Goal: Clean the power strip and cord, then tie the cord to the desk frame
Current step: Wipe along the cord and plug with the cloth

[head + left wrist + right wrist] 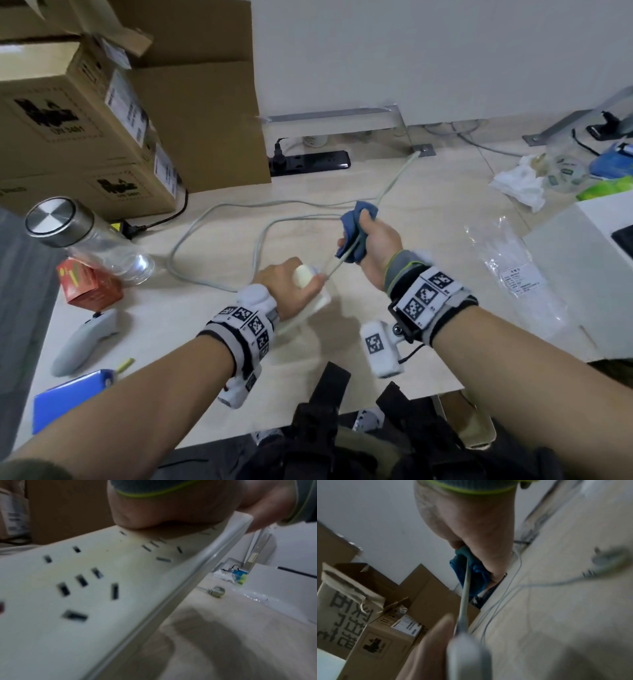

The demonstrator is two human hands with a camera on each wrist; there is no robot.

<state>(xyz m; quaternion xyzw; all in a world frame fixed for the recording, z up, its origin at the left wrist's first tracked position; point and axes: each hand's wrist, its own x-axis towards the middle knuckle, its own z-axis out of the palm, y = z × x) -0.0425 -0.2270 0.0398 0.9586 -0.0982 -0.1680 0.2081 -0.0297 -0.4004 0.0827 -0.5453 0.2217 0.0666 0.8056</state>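
My left hand point(294, 281) grips one end of the white power strip point(320, 301), holding it lifted off the pale floor; the left wrist view shows its socket face point(85, 588) with yellowish stains. My right hand point(370, 240) grips a blue cloth point(352, 233) folded around the grey cord point(394, 184) a short way from the strip. The cord runs taut from the strip through the cloth point(471, 572) toward the metal desk frame foot point(423, 149). More cord loops on the floor, and its plug point(607, 559) lies loose there.
Cardboard boxes point(85, 120) stand at the left, with a black power strip point(308, 161) by the wall. A glass bottle point(85, 240), red carton point(89, 284), grey controller point(82, 342) and blue case point(68, 401) lie left. A plastic bag point(513, 274), tissue point(517, 185) and white box point(582, 274) lie right.
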